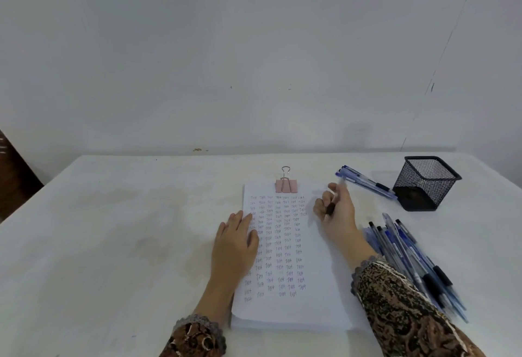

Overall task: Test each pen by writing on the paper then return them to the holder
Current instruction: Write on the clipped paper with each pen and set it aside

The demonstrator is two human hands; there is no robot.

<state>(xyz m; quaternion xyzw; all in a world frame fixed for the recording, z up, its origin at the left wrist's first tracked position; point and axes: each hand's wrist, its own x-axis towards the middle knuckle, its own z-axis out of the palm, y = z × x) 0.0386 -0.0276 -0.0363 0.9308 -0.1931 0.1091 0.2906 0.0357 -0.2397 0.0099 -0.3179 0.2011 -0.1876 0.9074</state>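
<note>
judging by marked paper [319, 308] and empty holder [423, 187], testing is well along, returns undone; pen [331, 208] is gripped by right hand [339, 219], paper pressed by flat left hand [233, 246].

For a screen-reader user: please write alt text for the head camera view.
A person's right hand holds a pen by the right edge of a clipped paper stack covered in rows of handwritten words, while the left hand lies flat on it. On the right are a black mesh holder, a few pens beside it and a larger pen pile nearer.
</note>
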